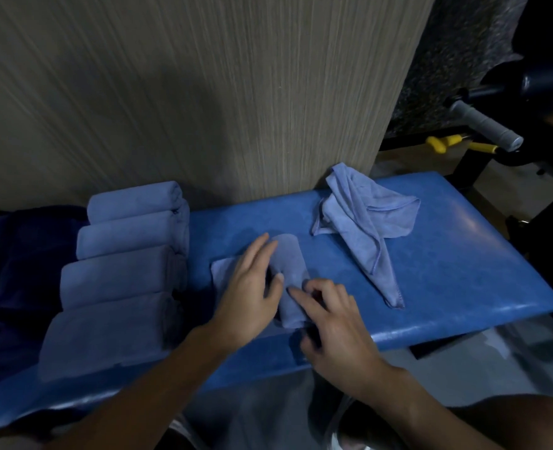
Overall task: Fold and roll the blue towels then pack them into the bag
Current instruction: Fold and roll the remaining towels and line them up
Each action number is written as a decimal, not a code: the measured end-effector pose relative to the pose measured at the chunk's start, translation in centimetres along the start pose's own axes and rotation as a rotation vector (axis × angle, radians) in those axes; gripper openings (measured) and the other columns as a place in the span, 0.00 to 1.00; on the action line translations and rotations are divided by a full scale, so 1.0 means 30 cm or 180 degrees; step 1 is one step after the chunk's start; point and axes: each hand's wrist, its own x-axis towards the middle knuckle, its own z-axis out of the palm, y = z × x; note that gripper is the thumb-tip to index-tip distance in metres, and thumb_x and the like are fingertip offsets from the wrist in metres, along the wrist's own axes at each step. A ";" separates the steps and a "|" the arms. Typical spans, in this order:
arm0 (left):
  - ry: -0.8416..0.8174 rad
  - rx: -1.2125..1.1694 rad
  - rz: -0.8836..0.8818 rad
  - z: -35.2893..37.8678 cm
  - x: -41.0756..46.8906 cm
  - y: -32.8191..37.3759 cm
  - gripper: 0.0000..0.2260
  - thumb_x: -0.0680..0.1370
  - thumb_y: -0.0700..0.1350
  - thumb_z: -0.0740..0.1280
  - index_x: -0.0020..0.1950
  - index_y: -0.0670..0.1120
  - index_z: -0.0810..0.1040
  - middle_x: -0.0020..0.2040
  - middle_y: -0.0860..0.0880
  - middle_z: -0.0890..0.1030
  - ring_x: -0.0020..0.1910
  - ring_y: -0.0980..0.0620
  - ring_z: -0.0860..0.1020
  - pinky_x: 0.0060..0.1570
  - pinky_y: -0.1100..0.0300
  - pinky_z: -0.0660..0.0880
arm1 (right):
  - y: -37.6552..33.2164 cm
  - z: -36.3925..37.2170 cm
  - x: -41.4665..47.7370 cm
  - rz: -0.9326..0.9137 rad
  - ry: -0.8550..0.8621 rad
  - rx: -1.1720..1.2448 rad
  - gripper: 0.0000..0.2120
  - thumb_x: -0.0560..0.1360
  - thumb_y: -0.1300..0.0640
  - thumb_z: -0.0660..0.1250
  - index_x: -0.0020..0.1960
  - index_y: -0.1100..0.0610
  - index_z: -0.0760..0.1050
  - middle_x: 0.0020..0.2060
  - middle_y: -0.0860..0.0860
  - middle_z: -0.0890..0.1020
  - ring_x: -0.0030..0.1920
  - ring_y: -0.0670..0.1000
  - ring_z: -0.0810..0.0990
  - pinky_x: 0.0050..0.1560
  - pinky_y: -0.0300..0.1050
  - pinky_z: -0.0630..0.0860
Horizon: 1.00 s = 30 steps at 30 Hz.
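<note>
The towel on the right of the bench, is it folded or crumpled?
Crumpled: the towel lies bunched, one corner trailing across the bench.

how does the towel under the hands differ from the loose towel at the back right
The towel under the hands is folded narrow and partly rolled; the loose towel is crumpled, one corner trailing forward. The left hand and right hand touch the first; nothing touches the loose towel. The first lies in the middle of the bench, the loose towel farther back and right. Both are light blue cloth.
</note>
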 end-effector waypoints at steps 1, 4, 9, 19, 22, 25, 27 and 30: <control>-0.0238 0.0120 0.0175 -0.003 -0.020 -0.013 0.27 0.80 0.51 0.59 0.77 0.43 0.62 0.78 0.51 0.57 0.76 0.60 0.55 0.73 0.70 0.50 | -0.003 -0.002 0.000 -0.0025 -0.0042 0.0018 0.32 0.64 0.55 0.62 0.69 0.50 0.69 0.60 0.48 0.69 0.57 0.50 0.69 0.53 0.44 0.67; -0.0717 0.0544 0.0362 0.000 -0.060 -0.046 0.33 0.78 0.61 0.46 0.79 0.45 0.53 0.79 0.54 0.48 0.78 0.60 0.46 0.77 0.61 0.46 | -0.010 0.002 0.012 0.0304 0.0305 0.0705 0.26 0.67 0.55 0.57 0.64 0.53 0.74 0.57 0.46 0.72 0.56 0.50 0.73 0.56 0.48 0.70; -0.0997 0.1333 0.0321 -0.006 -0.061 -0.075 0.33 0.77 0.64 0.41 0.79 0.51 0.40 0.79 0.56 0.39 0.77 0.59 0.37 0.77 0.55 0.43 | -0.022 -0.021 0.054 0.1535 0.0401 0.0319 0.23 0.76 0.37 0.57 0.63 0.49 0.73 0.46 0.41 0.74 0.57 0.50 0.74 0.55 0.42 0.56; -0.0885 0.1534 0.0006 -0.006 -0.081 -0.116 0.37 0.74 0.72 0.35 0.79 0.56 0.41 0.80 0.55 0.46 0.77 0.59 0.38 0.75 0.46 0.38 | -0.041 -0.009 0.091 0.1802 0.0072 0.0642 0.24 0.68 0.37 0.71 0.59 0.48 0.73 0.42 0.41 0.76 0.55 0.48 0.76 0.53 0.44 0.57; -0.0833 0.1525 -0.0009 0.014 -0.072 -0.086 0.36 0.75 0.70 0.39 0.80 0.55 0.41 0.80 0.55 0.46 0.78 0.59 0.40 0.76 0.47 0.42 | -0.037 -0.021 0.097 0.1933 0.0241 0.0833 0.22 0.67 0.41 0.70 0.57 0.49 0.76 0.40 0.42 0.77 0.51 0.49 0.77 0.54 0.42 0.57; -0.0739 0.1240 0.0028 0.012 -0.057 -0.066 0.34 0.76 0.65 0.46 0.80 0.52 0.46 0.80 0.54 0.50 0.78 0.58 0.46 0.76 0.52 0.47 | -0.002 -0.023 0.109 0.2062 0.0487 0.1163 0.27 0.60 0.40 0.64 0.56 0.48 0.77 0.45 0.47 0.81 0.49 0.49 0.78 0.59 0.46 0.65; -0.0635 0.0821 -0.0067 -0.005 -0.043 -0.062 0.34 0.78 0.57 0.58 0.80 0.49 0.49 0.80 0.51 0.52 0.78 0.52 0.52 0.75 0.53 0.52 | 0.016 -0.024 0.115 0.2028 0.0569 0.1271 0.26 0.60 0.41 0.65 0.55 0.49 0.77 0.47 0.50 0.79 0.49 0.52 0.79 0.58 0.56 0.72; -0.0350 0.0795 0.0083 -0.051 -0.010 -0.059 0.38 0.76 0.47 0.66 0.80 0.49 0.48 0.79 0.49 0.48 0.77 0.48 0.50 0.74 0.54 0.55 | 0.008 -0.024 0.115 0.1691 0.0534 0.1156 0.23 0.65 0.51 0.71 0.59 0.52 0.76 0.48 0.49 0.73 0.50 0.53 0.77 0.58 0.59 0.72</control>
